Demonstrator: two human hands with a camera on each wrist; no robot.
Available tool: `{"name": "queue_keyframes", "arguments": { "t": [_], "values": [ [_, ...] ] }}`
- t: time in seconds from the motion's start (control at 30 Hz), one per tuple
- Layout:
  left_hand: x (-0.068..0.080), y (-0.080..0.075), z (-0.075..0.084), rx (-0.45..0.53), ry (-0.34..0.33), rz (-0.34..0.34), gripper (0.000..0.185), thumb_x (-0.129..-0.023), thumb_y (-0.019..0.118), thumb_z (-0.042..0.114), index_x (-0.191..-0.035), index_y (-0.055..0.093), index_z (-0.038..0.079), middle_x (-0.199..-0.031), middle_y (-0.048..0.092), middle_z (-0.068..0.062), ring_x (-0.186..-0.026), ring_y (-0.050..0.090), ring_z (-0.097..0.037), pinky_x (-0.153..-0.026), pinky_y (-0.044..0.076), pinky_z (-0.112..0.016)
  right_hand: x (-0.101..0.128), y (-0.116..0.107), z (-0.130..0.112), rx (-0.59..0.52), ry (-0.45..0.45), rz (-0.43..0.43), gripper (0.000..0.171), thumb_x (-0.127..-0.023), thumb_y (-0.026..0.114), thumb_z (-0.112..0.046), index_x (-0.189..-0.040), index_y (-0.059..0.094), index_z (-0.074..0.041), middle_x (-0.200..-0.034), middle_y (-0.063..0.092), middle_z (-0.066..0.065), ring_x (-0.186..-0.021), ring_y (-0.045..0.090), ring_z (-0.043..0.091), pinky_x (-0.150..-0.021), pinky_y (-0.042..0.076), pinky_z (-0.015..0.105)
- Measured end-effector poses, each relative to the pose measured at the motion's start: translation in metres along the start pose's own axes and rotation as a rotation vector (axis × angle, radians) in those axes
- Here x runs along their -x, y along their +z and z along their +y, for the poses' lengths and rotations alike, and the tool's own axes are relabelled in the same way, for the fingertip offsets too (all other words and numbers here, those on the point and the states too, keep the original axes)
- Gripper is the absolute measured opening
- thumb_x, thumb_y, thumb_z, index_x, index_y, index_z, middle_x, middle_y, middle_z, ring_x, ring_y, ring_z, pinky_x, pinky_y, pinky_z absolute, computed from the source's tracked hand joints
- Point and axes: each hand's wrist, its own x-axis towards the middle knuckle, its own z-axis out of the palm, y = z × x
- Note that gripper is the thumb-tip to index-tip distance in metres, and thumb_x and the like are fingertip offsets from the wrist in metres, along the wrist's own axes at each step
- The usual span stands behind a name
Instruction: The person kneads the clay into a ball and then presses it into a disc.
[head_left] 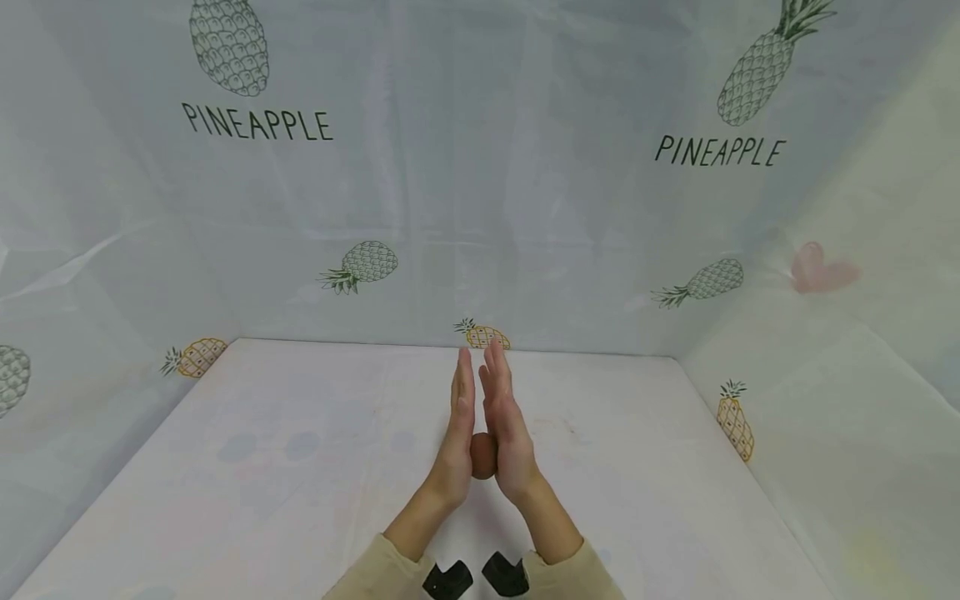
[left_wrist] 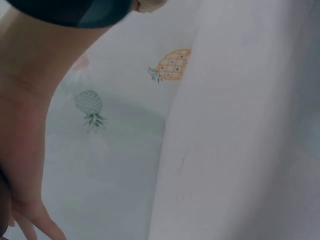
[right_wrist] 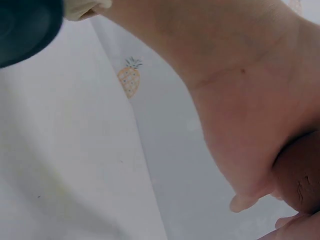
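A small brown ball [head_left: 483, 456], rounded like a lump of clay, sits between the two palms. My left hand [head_left: 456, 442] presses on it from the left, fingers straight and pointing away from me. From the other side my right hand [head_left: 512, 442] presses with its palm, fingers also stretched out, and a narrow gap shows between the two sets of fingers. In the right wrist view the brown ball [right_wrist: 302, 175] lies against a palm and has small creases in its surface. Only a dark sliver of it enters the left wrist view at the left edge.
Below the hands lies a white tabletop [head_left: 300, 500] with faint marks. A pale sheet [head_left: 480, 183] printed with pineapples hangs behind it and along both sides. Dark devices [head_left: 447, 579] are at the wrists, beside beige sleeves [head_left: 382, 571].
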Motion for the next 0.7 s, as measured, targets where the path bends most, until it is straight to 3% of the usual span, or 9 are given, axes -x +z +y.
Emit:
{"name": "queue_keyframes", "arguments": {
  "t": [0.2,0.37,0.7],
  "values": [
    [-0.001,-0.005,0.005,-0.017,0.023,0.018,0.058,-0.113,0.007,0.044,-0.17,-0.008,0.04,-0.177,-0.013,0.015,-0.162,-0.017,-0.015,-0.124,-0.014,-0.067,-0.001,0.003,0.006,-0.009,0.018,-0.03,0.063,-0.113,0.005,-0.039,-0.172,-0.01,-0.022,-0.178,-0.01,-0.006,-0.164,-0.006,0.03,-0.127,-0.01,0.064],
    [-0.003,-0.011,0.01,-0.027,0.017,0.05,0.06,-0.112,0.008,0.049,-0.169,-0.007,0.042,-0.176,-0.013,0.018,-0.162,-0.018,-0.013,-0.122,-0.015,-0.07,0.0,0.008,0.007,0.004,0.04,-0.058,0.062,-0.113,0.005,-0.039,-0.172,-0.009,-0.023,-0.178,-0.012,0.0,-0.164,-0.006,0.034,-0.127,-0.01,0.064],
    [-0.008,-0.02,0.008,-0.018,0.046,0.081,0.063,-0.111,0.007,0.055,-0.17,-0.007,0.039,-0.176,-0.014,0.016,-0.162,-0.016,-0.013,-0.123,-0.015,-0.068,0.003,0.015,0.003,0.035,0.008,-0.084,0.06,-0.114,0.002,-0.035,-0.172,-0.007,-0.022,-0.178,-0.011,0.002,-0.164,-0.005,0.035,-0.128,-0.006,0.062]
  ]
}}
